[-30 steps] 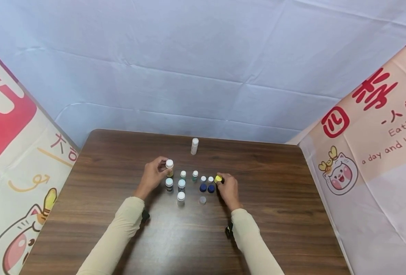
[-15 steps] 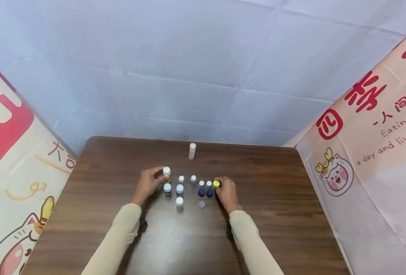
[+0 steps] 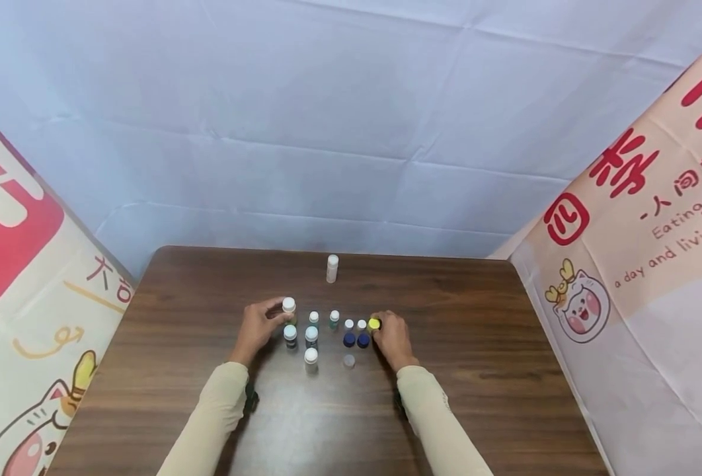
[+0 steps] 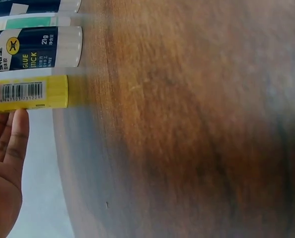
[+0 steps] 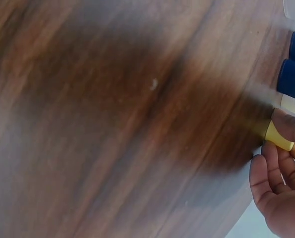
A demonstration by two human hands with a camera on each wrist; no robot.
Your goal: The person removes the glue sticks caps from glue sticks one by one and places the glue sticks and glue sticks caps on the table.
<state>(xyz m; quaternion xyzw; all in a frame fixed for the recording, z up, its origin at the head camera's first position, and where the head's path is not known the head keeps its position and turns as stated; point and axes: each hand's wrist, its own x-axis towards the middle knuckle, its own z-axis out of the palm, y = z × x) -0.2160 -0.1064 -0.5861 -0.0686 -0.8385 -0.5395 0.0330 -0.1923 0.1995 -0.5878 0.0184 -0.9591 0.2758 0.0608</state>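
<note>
My left hand holds a yellow glue stick between thumb and fingers, its bare white end up, at the left of the group. Beside it stand navy glue sticks with white tops. On the right, my right hand pinches a small yellow cap at table level. Left of that hand are two white caps and, nearer me, two dark blue caps. Two slim green-bodied glue sticks stand between the hands.
On the brown wooden table, a white tube-like stick stands at the back. Another white-topped stick is nearest me, with a translucent cap to its right. Cloth backdrops surround the table.
The head view has tilted up, so the table and everything on it appear lower. Both hands keep hold of the same glue stick and yellow cap, with little visible movement among the objects.
</note>
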